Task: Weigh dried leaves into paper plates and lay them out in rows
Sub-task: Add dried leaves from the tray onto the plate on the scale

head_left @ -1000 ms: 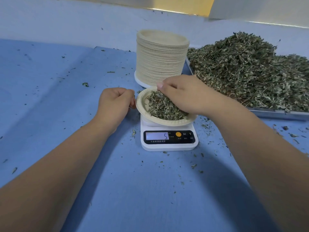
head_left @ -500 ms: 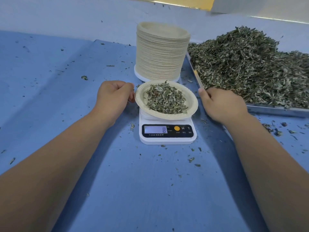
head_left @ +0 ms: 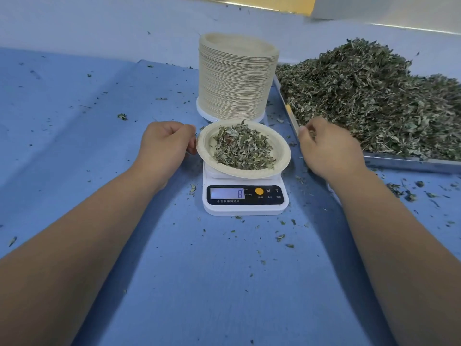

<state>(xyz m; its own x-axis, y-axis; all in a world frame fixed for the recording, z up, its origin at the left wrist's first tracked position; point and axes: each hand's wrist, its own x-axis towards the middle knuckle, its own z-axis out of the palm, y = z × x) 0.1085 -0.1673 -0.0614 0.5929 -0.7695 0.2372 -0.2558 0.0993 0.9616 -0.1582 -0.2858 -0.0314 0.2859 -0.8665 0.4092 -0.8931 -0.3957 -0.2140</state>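
Since a second ago the right hand (head_left: 329, 151) has left the plate for the tray, and the display has risen from 5 to 8. Leftmost, the left hand (head_left: 164, 148) is a loose fist touching the left rim of the round, shallow, cream paper plate (head_left: 207, 146); I cannot tell whether it pinches the rim. That plate, carrying a small leaf mound, sits on a white digital kitchen scale (head_left: 245, 206). Rightward, curled fingers pinch at the heap of dried grey-green leaves (head_left: 374, 101) in a flat metal tray (head_left: 411, 162). The plate is likely featherlight and bendy, so lift it level by opposite rims.
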